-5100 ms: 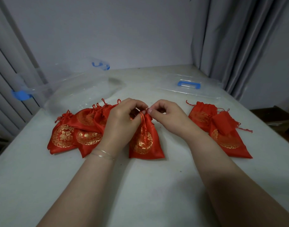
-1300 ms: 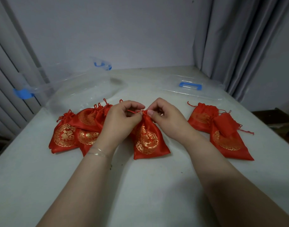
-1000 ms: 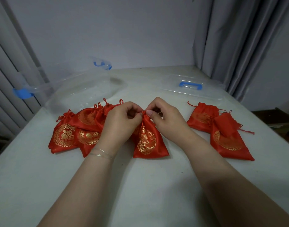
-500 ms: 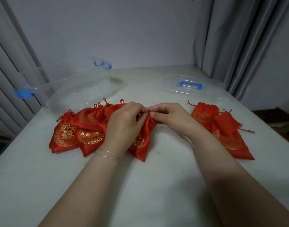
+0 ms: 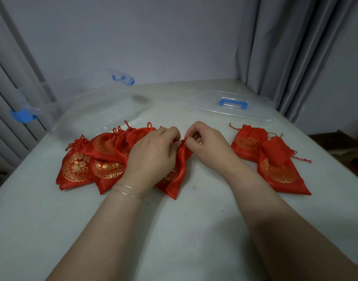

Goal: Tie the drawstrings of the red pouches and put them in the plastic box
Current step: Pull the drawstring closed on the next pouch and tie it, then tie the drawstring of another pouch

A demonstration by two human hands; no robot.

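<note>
two bare forearms reach in from 6 o'clock over the white surface. at centre lies a red pouch with gold print, its body tilted so the bottom corner points toward 6 and its gathered neck toward 12. the left hand lies over the pouch's left side, fingers curled and pinching at the neck; a thin bracelet circles that wrist. the right hand meets it from 3 o'clock, thumb and forefinger pinching the drawstring at the neck, the other fingers curled in. toward 9 o'clock a pile of overlapping red pouches touches the left hand's far side. toward 3 o'clock, apart from the hands, two more pouches overlap, a small plain red one on top. farther off at 10 o'clock stands the clear box with blue latches, no pouches inside it. at 1 o'clock its clear lid with a blue handle lies flat. grey curtains hang behind.
</note>
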